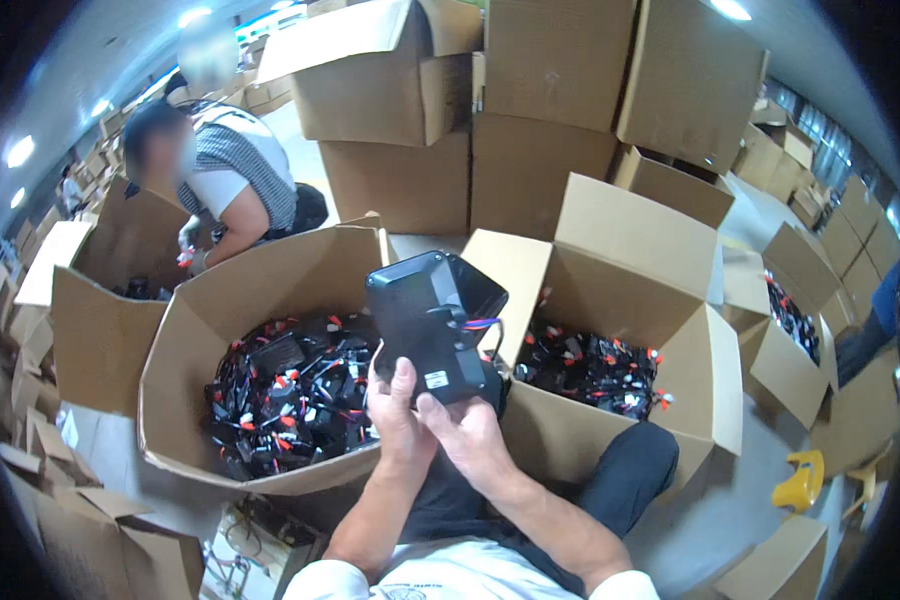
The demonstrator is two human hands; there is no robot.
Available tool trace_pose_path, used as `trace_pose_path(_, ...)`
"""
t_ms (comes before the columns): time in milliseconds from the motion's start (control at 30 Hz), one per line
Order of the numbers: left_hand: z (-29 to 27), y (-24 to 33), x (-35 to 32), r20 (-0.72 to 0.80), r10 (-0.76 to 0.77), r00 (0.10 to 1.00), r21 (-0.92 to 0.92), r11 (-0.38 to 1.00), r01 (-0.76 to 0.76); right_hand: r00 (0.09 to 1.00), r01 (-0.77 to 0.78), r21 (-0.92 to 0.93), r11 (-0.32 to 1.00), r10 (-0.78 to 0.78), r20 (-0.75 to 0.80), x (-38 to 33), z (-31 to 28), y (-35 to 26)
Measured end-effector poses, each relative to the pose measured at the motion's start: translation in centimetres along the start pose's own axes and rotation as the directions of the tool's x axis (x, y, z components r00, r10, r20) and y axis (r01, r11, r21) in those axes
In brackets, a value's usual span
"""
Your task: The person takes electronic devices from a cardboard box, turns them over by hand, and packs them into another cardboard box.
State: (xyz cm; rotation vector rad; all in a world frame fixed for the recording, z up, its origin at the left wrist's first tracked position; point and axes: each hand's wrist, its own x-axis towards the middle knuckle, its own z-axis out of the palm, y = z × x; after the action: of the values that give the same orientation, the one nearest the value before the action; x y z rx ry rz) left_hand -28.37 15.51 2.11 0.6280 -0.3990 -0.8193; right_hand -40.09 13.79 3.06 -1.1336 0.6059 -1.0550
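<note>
Holding 1 device (417,322) between left box (260,262) and right box (625,290), with fingers of left hand (400,415) and right hand (467,437) clamped on its lower end. Seemingly mid-handling, not yet put down, with many parts (290,390) left boxed.

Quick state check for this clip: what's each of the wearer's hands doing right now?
Left hand: closed, holding the black unit.
Right hand: closed, holding the same unit's lower end.
</note>
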Motion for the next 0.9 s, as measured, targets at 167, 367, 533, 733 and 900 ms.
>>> trace_pose_path(167, 1.7, -3.7, 0.1, -0.061, 0.158, 0.986, 0.130, 0.980, -0.149, 0.986, 0.097, -0.593, 0.799, -0.160, -0.055, -2.4, -8.0, -5.8)
trace_pose_path(367, 2.5, -5.5, -2.9, -0.081, 0.128, 0.988, 0.152, 0.982, -0.115, 0.852, 0.384, -0.633, 0.672, -0.523, -0.038, 3.2, -7.7, -5.9)
trace_pose_path(533, 5.0, -8.5, -3.8, -0.008, 0.235, 0.972, 0.208, 0.951, -0.229, 0.800, 0.346, -0.340, 0.874, -0.464, -0.380, 1.3, -9.2, -4.7)
trace_pose_path(733, 7.6, -8.0, -2.9, 0.273, 0.398, 0.876, 0.565, 0.671, -0.481, 0.924, 0.115, -0.238, 0.964, -0.192, -0.331, 0.6, -11.8, -6.2)
trace_pose_path(900, 14.2, -6.9, -2.0, 0.543, 0.494, 0.679, 0.417, 0.543, -0.729, 0.694, 0.635, -0.389, 0.667, -0.714, -0.092, 6.2, -19.2, -13.9)
